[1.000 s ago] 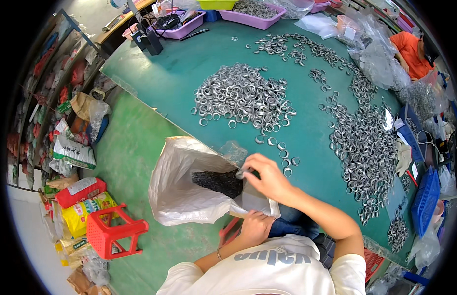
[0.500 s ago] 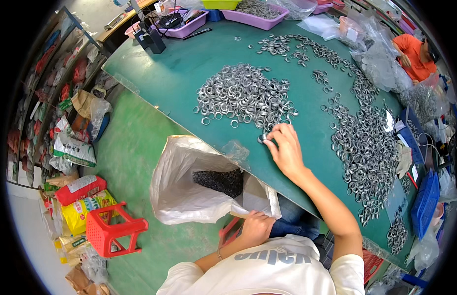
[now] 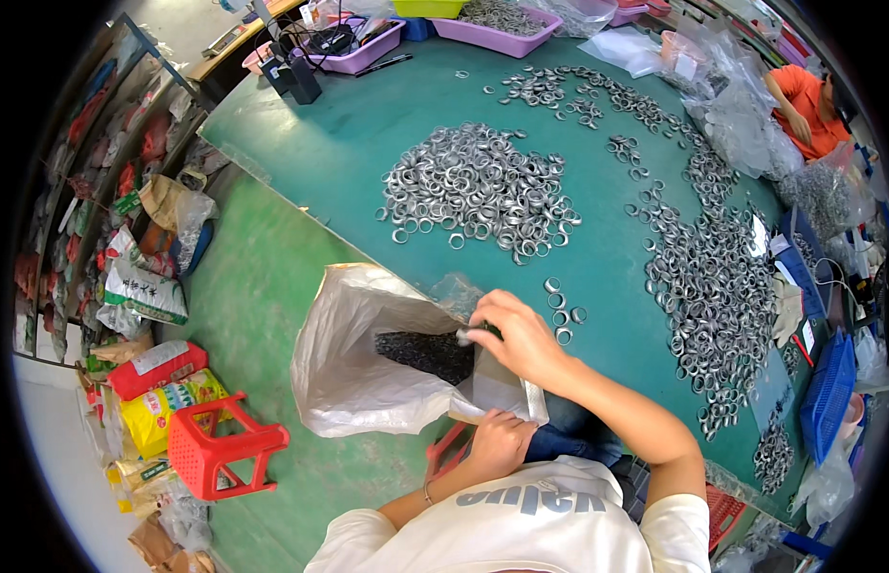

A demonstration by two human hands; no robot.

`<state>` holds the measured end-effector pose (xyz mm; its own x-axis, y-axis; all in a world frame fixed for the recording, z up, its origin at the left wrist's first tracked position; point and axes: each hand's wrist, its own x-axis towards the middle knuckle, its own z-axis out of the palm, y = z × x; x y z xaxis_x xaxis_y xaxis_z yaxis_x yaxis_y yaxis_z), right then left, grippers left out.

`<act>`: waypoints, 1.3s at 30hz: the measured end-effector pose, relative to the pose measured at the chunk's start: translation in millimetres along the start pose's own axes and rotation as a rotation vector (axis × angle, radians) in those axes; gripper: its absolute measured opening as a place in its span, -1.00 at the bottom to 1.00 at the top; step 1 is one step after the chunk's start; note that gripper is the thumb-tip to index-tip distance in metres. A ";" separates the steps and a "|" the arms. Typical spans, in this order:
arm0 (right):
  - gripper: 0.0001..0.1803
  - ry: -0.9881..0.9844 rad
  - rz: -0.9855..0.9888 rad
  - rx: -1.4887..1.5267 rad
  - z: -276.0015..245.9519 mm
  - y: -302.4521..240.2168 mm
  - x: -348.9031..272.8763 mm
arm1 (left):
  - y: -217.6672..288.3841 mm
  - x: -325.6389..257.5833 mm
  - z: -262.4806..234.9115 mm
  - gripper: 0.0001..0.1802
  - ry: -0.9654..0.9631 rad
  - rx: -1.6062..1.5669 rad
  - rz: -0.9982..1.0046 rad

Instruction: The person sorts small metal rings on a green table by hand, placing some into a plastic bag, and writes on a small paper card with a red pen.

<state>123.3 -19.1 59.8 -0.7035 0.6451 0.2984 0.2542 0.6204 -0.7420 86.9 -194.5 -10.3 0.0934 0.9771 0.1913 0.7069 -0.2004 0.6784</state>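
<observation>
My left hand (image 3: pixel 502 442) is closed on the near rim of a large white woven sack (image 3: pixel 368 401), whose mouth gapes below the table edge. Dark small pieces (image 3: pixel 425 353) lie inside it. Over the sack's right side, my right hand (image 3: pixel 516 334) pinches a metal ring (image 3: pixel 463 336) between thumb and fingers; whether it holds more than one is hidden. Several loose rings (image 3: pixel 558 301) lie on the table just beyond this hand. A dense heap of grey metal rings (image 3: pixel 478 181) sits farther back.
Another long spread of rings (image 3: pixel 712 306) covers the right part of the green table (image 3: pixel 339 134). A clear plastic bag (image 3: pixel 454 291) lies at the table edge. Red stool (image 3: pixel 224 444) and packages (image 3: pixel 162 372) stand at left. A person in orange (image 3: pixel 812 110) sits far right.
My right hand has moved from the heap's near edge down and left to the sack's mouth, with a ring in its fingers. The left hand stays on the rim.
</observation>
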 end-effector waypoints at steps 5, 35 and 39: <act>-0.85 0.323 0.103 -0.366 -19.2 42.7 28.9 | -0.7 -1.0 0.7 -0.91 0.008 0.007 -0.004; -0.85 -0.074 0.066 0.080 -13.9 4.8 5.7 | -1.2 1.7 0.4 -0.92 -0.013 0.006 0.004; -0.79 0.134 0.194 -0.205 -26.1 19.0 21.5 | -1.7 -0.4 -0.4 -0.92 -0.019 0.009 -0.007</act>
<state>130.3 18.2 67.8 -0.5387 0.8048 0.2493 0.5134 0.5482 -0.6602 85.4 -194.5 -11.2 0.1021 0.9797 0.1728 0.7137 -0.1931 0.6733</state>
